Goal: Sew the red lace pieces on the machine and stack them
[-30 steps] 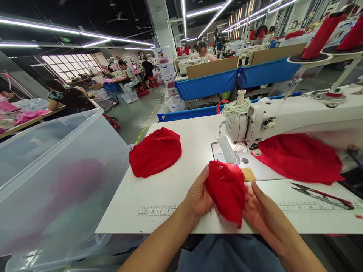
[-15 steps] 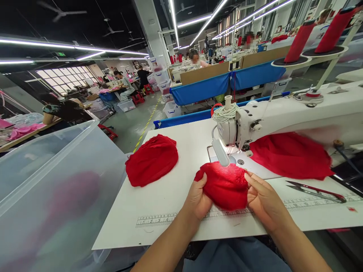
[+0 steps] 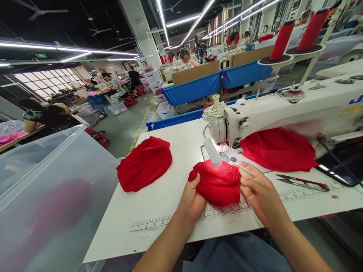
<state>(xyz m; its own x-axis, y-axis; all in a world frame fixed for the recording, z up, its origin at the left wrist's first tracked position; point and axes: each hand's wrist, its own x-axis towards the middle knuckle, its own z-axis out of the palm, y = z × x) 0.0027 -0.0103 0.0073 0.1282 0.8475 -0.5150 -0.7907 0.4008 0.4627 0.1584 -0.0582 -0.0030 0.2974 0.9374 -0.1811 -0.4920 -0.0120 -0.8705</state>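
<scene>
A small red lace fabric piece [image 3: 217, 182] lies on the white sewing table [image 3: 170, 211], just in front of the needle area of the white sewing machine [image 3: 283, 109]. My left hand [image 3: 192, 198] grips its left edge. My right hand [image 3: 259, 192] pinches its right edge near the needle plate. The machine's lamp lights the top of the piece.
A stack of red pieces [image 3: 144, 163] lies at the left of the table, another red pile [image 3: 279, 149] under the machine arm. Red-handled snips [image 3: 303, 182] lie at the right. A clear plastic bin [image 3: 48, 196] stands at my left. Other people work at distant tables.
The red piece was held bunched up between both hands a second ago; it now lies spread flat under the machine head, with both hands at its edges.
</scene>
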